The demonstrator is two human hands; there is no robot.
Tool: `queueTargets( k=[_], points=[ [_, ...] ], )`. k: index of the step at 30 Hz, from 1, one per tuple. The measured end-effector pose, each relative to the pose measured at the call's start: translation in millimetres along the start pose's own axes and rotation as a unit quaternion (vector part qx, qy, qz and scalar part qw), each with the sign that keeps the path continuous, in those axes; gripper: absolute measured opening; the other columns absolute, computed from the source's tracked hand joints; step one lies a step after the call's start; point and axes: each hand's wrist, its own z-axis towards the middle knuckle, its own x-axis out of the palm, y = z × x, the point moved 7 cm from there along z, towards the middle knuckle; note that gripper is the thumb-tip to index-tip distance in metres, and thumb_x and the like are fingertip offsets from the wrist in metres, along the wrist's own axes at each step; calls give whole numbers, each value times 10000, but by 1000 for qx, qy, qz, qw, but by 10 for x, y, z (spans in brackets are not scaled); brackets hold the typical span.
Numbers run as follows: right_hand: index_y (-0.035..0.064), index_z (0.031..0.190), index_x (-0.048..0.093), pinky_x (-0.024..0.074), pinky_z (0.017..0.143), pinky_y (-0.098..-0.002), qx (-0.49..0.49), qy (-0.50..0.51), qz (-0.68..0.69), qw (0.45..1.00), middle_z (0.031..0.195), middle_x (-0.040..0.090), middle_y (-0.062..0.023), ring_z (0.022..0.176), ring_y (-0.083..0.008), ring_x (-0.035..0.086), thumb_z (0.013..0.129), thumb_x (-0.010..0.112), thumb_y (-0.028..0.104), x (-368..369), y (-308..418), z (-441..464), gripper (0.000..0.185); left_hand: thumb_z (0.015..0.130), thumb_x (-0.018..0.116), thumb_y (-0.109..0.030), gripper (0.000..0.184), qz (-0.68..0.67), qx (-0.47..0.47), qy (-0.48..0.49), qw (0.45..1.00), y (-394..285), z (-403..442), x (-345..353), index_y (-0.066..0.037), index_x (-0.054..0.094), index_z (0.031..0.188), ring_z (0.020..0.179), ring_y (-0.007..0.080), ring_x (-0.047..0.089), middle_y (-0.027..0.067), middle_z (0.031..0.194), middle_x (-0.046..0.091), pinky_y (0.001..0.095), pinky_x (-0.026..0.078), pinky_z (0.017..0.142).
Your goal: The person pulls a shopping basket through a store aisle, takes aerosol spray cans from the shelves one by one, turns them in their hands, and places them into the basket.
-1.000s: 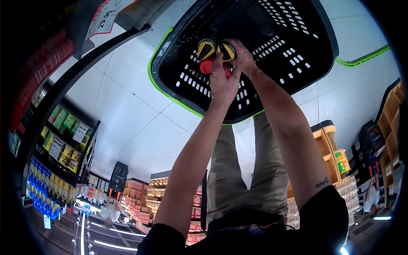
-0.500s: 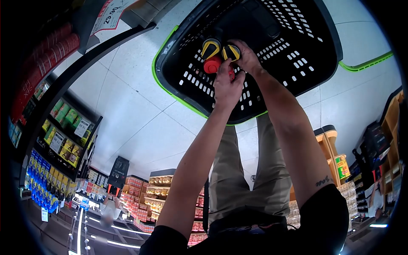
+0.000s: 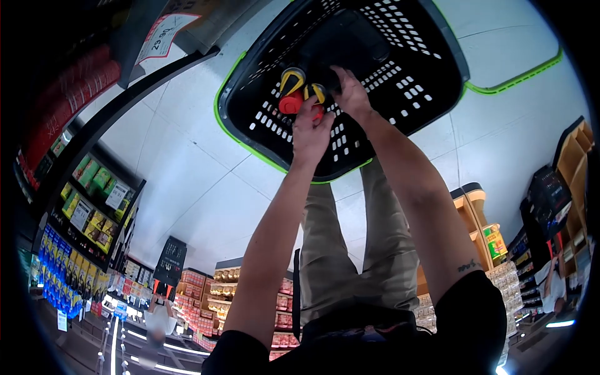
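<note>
In a black perforated basket (image 3: 459, 59) with green edging, two containers with yellow-and-black tops and red parts lie side by side. The left container (image 3: 291, 94) is free of both hands. My left hand (image 3: 312, 132) has its fingers closed around the right container (image 3: 314, 95) and partly hides it. Just right of that container is my right hand (image 3: 352, 95), thumb and forefinger spread, with no clear object held. The dark inside of the basket makes its fingertips hard to read.
A green handle (image 3: 519, 85) sticks out right of the basket. At the left stand a curved black shelf edge (image 3: 125, 100), packaged goods (image 3: 94, 175) and a price sign (image 3: 164, 34). Wooden shelves (image 3: 572, 153) are at the right. A distant person (image 3: 161, 315) appears at lower left.
My right hand has come off the right container and its fingers have spread beside it. The basket and both containers appear farther left in view. My left hand stays on the right container.
</note>
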Motion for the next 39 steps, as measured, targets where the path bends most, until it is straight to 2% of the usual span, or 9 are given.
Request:
queueTargets(
  k=[4, 8, 13, 16, 18, 22, 24, 31, 39],
  points=[
    [77, 1257, 602, 556, 907, -403, -168, -65, 69, 981, 1195, 642, -158, 1059, -378, 643, 855, 674, 48, -777, 440, -283, 410, 910, 699, -129, 479, -53, -1, 5, 999, 83, -51, -91, -34, 545, 1353, 1105, 238, 666, 168, 1195, 676, 334, 525, 947],
    [72, 1098, 676, 567, 799, -383, -290, -241, -8, 926, 1037, 685, -118, 955, -327, 670, 842, 692, 44, -1924, 642, -716, 258, 929, 666, -104, 415, -67, -10, -16, 998, 65, -234, -309, -27, 568, 1324, 1077, 204, 677, 159, 1162, 694, 307, 522, 887],
    [37, 1130, 644, 500, 892, -441, -247, -305, -189, 900, 1111, 664, -171, 1041, -380, 617, 889, 693, 131, -3037, 191, -893, 263, 912, 660, -82, 365, -80, 26, -49, 995, 298, -596, -472, -31, 595, 1268, 952, 184, 697, 128, 1126, 701, 289, 537, 826],
    [32, 1137, 667, 482, 922, -479, -197, -169, -308, 915, 1031, 699, -188, 1032, -395, 626, 952, 651, 303, -3165, -350, -1009, 328, 906, 679, -68, 398, -53, -26, -49, 997, 402, -1144, -664, -16, 591, 1291, 951, 154, 682, 109, 1140, 692, 294, 533, 853],
    [32, 1084, 667, 477, 901, -516, -234, -66, -383, 891, 995, 702, -176, 999, -388, 636, 945, 655, 317, -3074, -468, -1240, 317, 890, 695, -109, 418, -41, -22, -67, 997, 617, -1471, -734, -17, 595, 1286, 929, 175, 697, 124, 1147, 701, 308, 537, 846],
    [69, 1015, 629, 489, 815, -550, -320, -8, -418, 850, 869, 680, -160, 894, -379, 646, 858, 723, 312, -2897, -534, -1499, 304, 873, 706, -183, 437, -55, -86, -62, 993, 764, -2016, -696, -33, 611, 1271, 938, 190, 700, 141, 1116, 713, 323, 537, 851],
    [110, 1077, 637, 521, 767, -527, -183, 103, -418, 884, 887, 687, -171, 874, -408, 654, 834, 746, 244, -2821, -800, -1332, 298, 875, 709, -185, 429, -51, -63, -46, 996, 768, -2178, -542, -42, 614, 1268, 937, 179, 692, 126, 1106, 710, 320, 536, 849],
    [164, 1126, 632, 519, 734, -532, -327, 16, -392, 860, 877, 668, -167, 817, -415, 642, 906, 593, 194, -2584, -1112, -1649, 225, 873, 721, -197, 415, -98, -76, -86, 989, 720, -2680, -266, -19, 628, 1237, 894, 183, 693, 110, 1119, 706, 332, 545, 841],
    [118, 1076, 622, 523, 883, -434, -140, 162, -598, 772, 1010, 710, -103, 993, -286, 694, 955, 515, 224, -2429, -816, -1912, 193, 882, 706, -185, 412, -130, -86, -101, 983, 488, -2941, -662, -36, 634, 1260, 878, 183, 694, 127, 1112, 710, 329, 535, 824]
  ],
)
